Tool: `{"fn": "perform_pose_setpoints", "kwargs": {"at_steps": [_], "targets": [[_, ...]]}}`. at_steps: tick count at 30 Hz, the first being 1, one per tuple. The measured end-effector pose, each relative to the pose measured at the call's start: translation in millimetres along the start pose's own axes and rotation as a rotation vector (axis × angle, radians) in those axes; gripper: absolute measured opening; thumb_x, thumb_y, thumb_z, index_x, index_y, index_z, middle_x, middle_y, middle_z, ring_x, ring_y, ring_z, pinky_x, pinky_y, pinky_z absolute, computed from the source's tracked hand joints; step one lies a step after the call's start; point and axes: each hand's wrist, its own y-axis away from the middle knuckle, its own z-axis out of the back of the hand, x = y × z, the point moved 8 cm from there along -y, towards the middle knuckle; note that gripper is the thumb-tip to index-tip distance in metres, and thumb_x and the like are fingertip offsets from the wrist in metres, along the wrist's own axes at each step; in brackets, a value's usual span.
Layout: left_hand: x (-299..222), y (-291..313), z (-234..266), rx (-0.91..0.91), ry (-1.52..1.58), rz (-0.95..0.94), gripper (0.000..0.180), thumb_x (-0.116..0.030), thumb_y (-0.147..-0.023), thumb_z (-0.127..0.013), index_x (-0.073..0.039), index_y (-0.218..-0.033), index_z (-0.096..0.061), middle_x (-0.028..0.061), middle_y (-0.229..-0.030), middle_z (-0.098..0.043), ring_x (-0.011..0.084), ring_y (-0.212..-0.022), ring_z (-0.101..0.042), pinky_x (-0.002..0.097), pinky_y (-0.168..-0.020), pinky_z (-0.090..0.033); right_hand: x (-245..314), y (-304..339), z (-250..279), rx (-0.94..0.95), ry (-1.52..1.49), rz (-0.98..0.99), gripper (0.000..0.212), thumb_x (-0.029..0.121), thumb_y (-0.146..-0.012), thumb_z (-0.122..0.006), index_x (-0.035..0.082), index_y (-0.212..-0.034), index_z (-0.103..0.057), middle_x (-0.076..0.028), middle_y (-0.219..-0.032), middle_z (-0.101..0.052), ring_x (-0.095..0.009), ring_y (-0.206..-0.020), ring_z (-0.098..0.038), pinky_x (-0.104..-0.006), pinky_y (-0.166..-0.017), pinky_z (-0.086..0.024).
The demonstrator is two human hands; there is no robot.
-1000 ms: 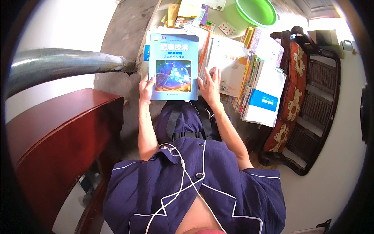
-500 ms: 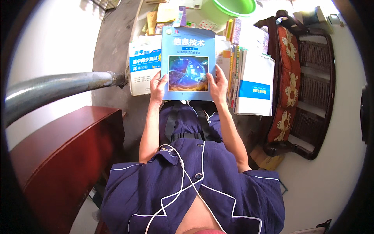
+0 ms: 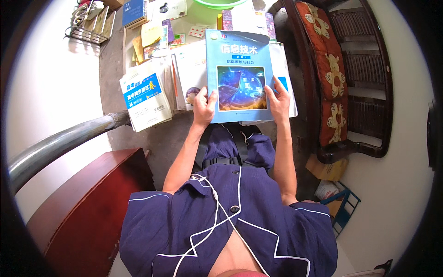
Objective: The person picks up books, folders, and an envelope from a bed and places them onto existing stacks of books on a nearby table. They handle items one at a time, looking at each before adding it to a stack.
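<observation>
A light-blue textbook [image 3: 237, 116] with a dark-blue picture on its cover is held up in front of me, its cover facing me. My left hand [image 3: 204, 107] grips its lower left edge, thumb on the cover. On the lower right edge, my right hand [image 3: 278, 100] has its thumb over the front and its fingers behind. The book's top edge curls slightly. Behind it, partly hidden, lie a white book [image 3: 187, 69] and a white-and-blue book [image 3: 285, 69]. To the left is a stack of white workbooks with a blue band [image 3: 146, 108].
A table [image 3: 198, 22] bears papers, a playing card [image 3: 197, 31], a purple-spined book [image 3: 226, 22] and a green basin [image 3: 221, 3]. A metal rail [image 3: 69, 144] and a red-brown cabinet [image 3: 92, 207] stand left. At right is a wooden bench with red cushions [image 3: 327, 51]; a cardboard box [image 3: 326, 167] sits below.
My view has turned, so the surroundings sit differently in the picture. Both hands, still gripping the textbook, have shifted to the right relative to my body. More of the table's left side shows.
</observation>
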Motion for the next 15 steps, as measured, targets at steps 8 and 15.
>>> {"fn": "perform_pose_setpoints", "kwargs": {"at_steps": [8, 15], "targets": [[-14, 9, -68, 0.038, -0.396, -0.016, 0.038, -0.027, -0.091, -0.06, 0.001, -0.068, -0.049, 0.0082, -0.049, -0.046, 0.0149, -0.044, -0.046, 0.0323, -0.044, -0.034, -23, -15, 72, 0.05, -0.061, -0.023, 0.05, 0.006, -0.09, -0.063, -0.003, -0.136, -0.047, -0.013, -0.109, -0.066, -0.015, -0.091, -0.063, -0.0276, -0.08, -0.052], [-4, 11, -82, 0.007, -0.834, -0.077, 0.037, -0.033, -0.086, -0.064, -0.002, -0.067, -0.056, 0.0187, -0.059, -0.058, 0.037, -0.057, -0.061, 0.0436, -0.052, -0.046, -13, -20, 78, -0.004, 0.414, 0.05, 0.047, 0.004, -0.085, -0.066, 0.001, -0.13, -0.054, -0.018, -0.108, -0.066, -0.026, -0.094, -0.065, -0.0364, -0.082, -0.053]]}}
